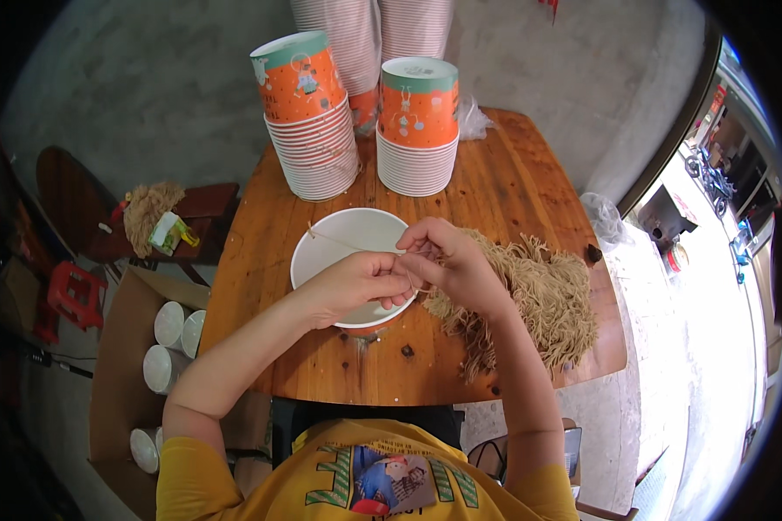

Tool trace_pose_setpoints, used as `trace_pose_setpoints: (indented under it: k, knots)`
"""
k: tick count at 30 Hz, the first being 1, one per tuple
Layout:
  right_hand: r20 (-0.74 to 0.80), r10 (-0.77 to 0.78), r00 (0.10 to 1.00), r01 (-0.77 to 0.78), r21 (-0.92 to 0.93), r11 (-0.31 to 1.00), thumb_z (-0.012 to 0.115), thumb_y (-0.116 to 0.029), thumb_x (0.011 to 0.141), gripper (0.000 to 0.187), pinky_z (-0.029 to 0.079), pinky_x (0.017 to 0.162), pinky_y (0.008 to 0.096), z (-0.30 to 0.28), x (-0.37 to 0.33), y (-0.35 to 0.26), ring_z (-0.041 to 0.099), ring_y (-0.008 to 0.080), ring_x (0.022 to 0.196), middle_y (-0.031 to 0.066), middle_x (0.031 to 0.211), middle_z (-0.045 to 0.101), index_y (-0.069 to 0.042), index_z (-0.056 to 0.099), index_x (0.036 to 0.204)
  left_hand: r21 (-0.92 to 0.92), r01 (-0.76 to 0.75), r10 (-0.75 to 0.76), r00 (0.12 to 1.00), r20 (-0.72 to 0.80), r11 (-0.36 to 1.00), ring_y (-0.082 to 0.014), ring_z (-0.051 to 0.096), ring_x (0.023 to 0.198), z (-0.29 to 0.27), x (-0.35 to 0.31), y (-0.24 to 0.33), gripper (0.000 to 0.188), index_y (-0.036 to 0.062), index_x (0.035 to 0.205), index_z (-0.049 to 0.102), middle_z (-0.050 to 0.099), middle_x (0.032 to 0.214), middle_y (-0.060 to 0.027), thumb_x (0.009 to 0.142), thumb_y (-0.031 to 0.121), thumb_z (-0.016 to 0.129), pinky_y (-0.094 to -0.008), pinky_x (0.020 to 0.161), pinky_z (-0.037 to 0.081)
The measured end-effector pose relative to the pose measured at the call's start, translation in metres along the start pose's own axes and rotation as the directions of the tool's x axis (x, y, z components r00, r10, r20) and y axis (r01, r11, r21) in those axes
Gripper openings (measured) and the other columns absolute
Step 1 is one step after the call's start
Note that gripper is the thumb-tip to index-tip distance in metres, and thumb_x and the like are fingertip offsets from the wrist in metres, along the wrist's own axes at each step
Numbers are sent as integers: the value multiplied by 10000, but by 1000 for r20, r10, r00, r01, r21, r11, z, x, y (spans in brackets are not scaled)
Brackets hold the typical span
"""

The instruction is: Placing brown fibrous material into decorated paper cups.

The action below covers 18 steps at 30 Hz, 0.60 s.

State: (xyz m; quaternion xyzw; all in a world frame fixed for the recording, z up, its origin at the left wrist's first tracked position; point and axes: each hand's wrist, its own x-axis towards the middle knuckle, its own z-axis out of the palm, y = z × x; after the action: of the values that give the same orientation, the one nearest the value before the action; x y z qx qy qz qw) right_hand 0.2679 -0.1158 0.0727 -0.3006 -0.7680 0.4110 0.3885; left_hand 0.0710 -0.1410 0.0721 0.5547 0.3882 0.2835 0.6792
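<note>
**A:** The string [356, 247] — where is it, exactly?

**B:** It runs as one thin pale strand across the open mouth of the white paper bowl [339, 252], from the far left of the rim toward the fingers. Both hands meet over the bowl's right rim. The left hand [356, 286] is curled nearly closed, fingertips pinched together on the near end of the strand. The right hand [447, 260] is bent at the knuckles, thumb and forefinger closed on the same spot, touching the left.

**A:** So which step would you say this is?

**B:** My reading: fastening or threading the strand at the bowl's rim. Whether a knot is formed I cannot tell; the fingers hide it.

**A:** And the next move needs what?

**B:** Probably a steady pinch and even tension, so the light bowl does not slide on the wooden table [495, 174].

**A:** What lies around?

**B:** A heap of tan fibre strands [539, 300] just right of the hands, partly under the right wrist. Beyond the bowl stand two stacks of orange paper bowls [308, 113], [419, 122]. To the left, off the table, a cardboard box [117, 365] holds more white cups.
</note>
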Motion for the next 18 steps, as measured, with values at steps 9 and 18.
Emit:
trace_pose_setpoints:
  k: [9,18]
  knots:
    - [-367,-135,920,44,-246,968,672,-31,861,135,484,706,267,16,-42,6,590,140,785,64,927,599,-19,602,976,-64,-15,14,1000,-26,998,-70,513,731,-4,3,-2,159,0,947,626,595,836,-14,952,156,600,-201,677,438]
    - [-350,174,920,-186,-2,982,645,-93,911,104,459,597,222,31,-54,4,549,91,666,17,770,599,-8,584,909,-61,-19,19,1000,-12,998,-70,488,710,-3,8,-3,157,13,922,609,574,810,-5,950,167,605,-204,663,426]
